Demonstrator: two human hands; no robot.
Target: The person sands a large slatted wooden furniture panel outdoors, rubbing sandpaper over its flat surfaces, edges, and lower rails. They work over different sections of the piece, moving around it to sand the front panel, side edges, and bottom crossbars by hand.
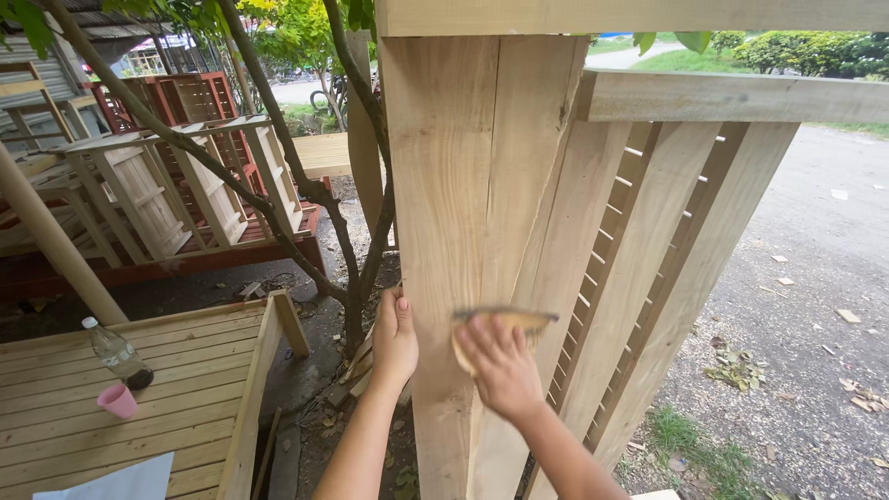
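Right hand (pixel 500 368) is pressing a folded sheet of sandpaper (pixel 507 321) flat against the pale wooden post (pixel 463 185). Grip: fingers spread and laid over the sheet, palm down, pinning it rather than pinching it. The sheet's upper edge is showing above the knuckles and is reaching just past the post's right-hand corner.

Left hand (pixel 395 338) is bracing on the post's left edge, fingers curled round the corner, thumb side toward the camera. Grip is partly closed on the edge itself and is holding nothing loose.

The post is standing upright, with a vertical seam running down its face between two boards. A slatted wooden panel (pixel 648 259) is joining it on the right, slats leaning slightly, thin gaps showing between them. A horizontal rail (pixel 722 97) is capping the panel.

Room to move: the post face above both hands is lying open. To the left, thin tree trunks (pixel 356 268) are standing just beside the post, crowding the left forearm. To the right, the panel is closing off that side; beyond it, gravel ground (pixel 815 278) is lying open.

Lower left, well apart from the hands: a slatted wooden platform (pixel 185 389) is carrying a clear plastic bottle (pixel 116 352) and a pink cup (pixel 118 401), the two near each other.
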